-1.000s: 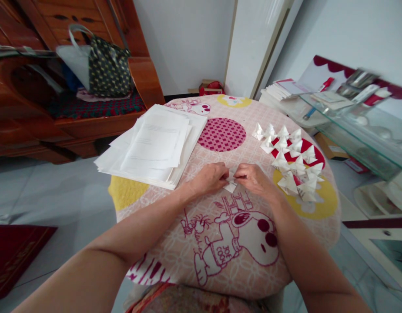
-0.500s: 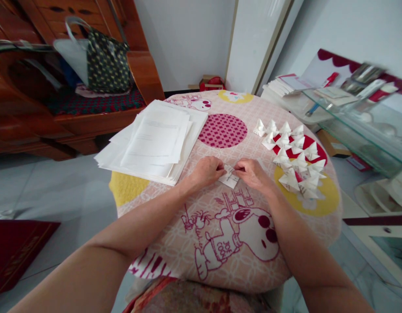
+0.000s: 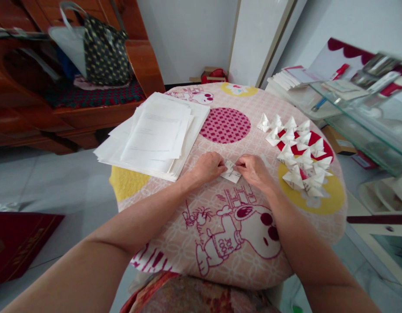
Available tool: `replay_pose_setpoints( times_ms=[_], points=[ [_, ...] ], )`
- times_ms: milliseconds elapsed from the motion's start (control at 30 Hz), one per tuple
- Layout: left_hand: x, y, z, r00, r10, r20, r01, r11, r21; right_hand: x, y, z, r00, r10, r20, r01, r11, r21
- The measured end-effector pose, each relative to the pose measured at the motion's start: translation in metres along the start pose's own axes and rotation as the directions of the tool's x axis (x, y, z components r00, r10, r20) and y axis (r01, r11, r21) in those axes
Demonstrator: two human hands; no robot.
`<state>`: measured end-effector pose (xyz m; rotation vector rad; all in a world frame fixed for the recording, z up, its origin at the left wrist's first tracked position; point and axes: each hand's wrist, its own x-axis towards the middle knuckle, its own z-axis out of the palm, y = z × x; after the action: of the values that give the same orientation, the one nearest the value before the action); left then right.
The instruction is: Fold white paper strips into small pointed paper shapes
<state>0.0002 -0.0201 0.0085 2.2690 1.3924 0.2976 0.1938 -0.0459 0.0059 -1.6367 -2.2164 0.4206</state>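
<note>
Between my two hands, low over the table, is a small folded square of printed white paper [image 3: 232,174]. My left hand [image 3: 210,167] pinches its left corner between thumb and fingers. On the opposite corner, the fingers of my right hand [image 3: 254,168] are closed in the same way. To the right stand several folded paper boats [image 3: 289,137] in rows, points upward. A thick stack of white paper sheets [image 3: 155,134], the top ones faintly printed, lies to the left of my hands.
A pink patterned cloth [image 3: 217,195] covers the round table. Right of it is a glass shelf [image 3: 360,126] with cups and papers. A wooden bench [image 3: 99,108] at the back left carries a dark patterned bag [image 3: 105,52]. A red box [image 3: 21,243] is on the floor.
The camera view has shifted slightly. Both hands keep hold of the folded paper at its corners, and the paper appears a little flatter and wider.
</note>
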Motion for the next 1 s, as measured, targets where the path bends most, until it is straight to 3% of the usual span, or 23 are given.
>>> replay_pose_setpoints(
  times_ms=[400, 500, 567, 700, 800, 1000],
  points=[
    [-0.006, 0.007, 0.003, 1.0, 0.022, 0.019, -0.025, 0.986, 0.163, 0.004, -0.003, 0.001, 0.997, 0.082, 0.012, -0.082, 0.997, -0.001],
    [-0.009, 0.005, 0.005, 0.99, 0.124, -0.065, -0.111, 0.978, 0.176, 0.005, -0.002, 0.001, 0.996, 0.092, 0.016, -0.092, 0.996, 0.009],
    [-0.009, 0.003, 0.006, 0.958, 0.261, -0.121, -0.241, 0.958, 0.158, 0.005, -0.002, 0.002, 0.996, 0.091, 0.014, -0.092, 0.996, 0.022],
    [-0.007, -0.003, 0.011, 0.884, 0.461, -0.079, -0.456, 0.887, 0.071, 0.007, -0.002, 0.003, 0.997, 0.076, -0.01, -0.076, 0.997, 0.032],
    [-0.004, -0.008, 0.015, 0.873, 0.487, -0.042, -0.485, 0.873, 0.04, 0.008, 0.003, 0.0, 0.997, 0.078, 0.021, -0.079, 0.995, 0.067],
    [-0.002, -0.01, 0.016, 0.874, 0.487, 0.007, -0.484, 0.868, 0.109, 0.006, 0.016, -0.014, 0.986, 0.094, 0.141, -0.14, 0.919, 0.368]
  ],
)
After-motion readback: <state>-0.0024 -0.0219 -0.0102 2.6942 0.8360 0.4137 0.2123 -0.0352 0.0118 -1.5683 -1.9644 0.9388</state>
